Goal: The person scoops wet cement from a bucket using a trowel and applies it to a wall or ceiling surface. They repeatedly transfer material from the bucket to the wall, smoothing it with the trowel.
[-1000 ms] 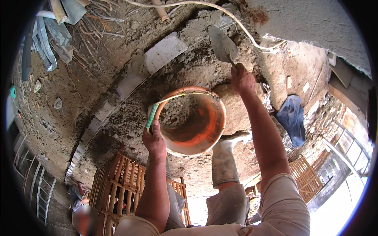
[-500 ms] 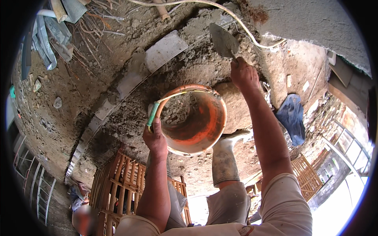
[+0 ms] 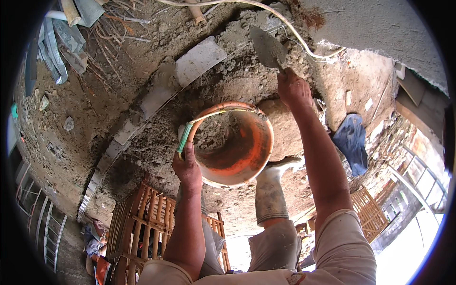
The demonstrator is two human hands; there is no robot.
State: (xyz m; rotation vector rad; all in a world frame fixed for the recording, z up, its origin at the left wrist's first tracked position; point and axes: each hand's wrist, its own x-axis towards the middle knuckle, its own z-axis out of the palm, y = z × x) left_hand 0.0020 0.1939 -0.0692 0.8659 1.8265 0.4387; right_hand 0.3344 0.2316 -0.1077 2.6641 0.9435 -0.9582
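Observation:
My left hand is closed on the near left rim of an orange bucket, its thumb beside the green grip on the handle. The bucket leans with its mouth toward me. Grey mortar lies inside, and smears coat the inner wall. Beyond the bucket to the right, my right hand is wrapped round the handle of a pointed trowel. Its grey-coated blade is over wet mortar at the far end of a row of pale blocks.
A string runs along the block row. A pale hose curves past the concrete slab. Metal strips and rusty rods lie far left. Dark blue cloth is at right. Slatted wooden frames and a ladder stand nearer me.
The trowel blade has shifted slightly left and away from me. My left hand and the bucket have stayed in place.

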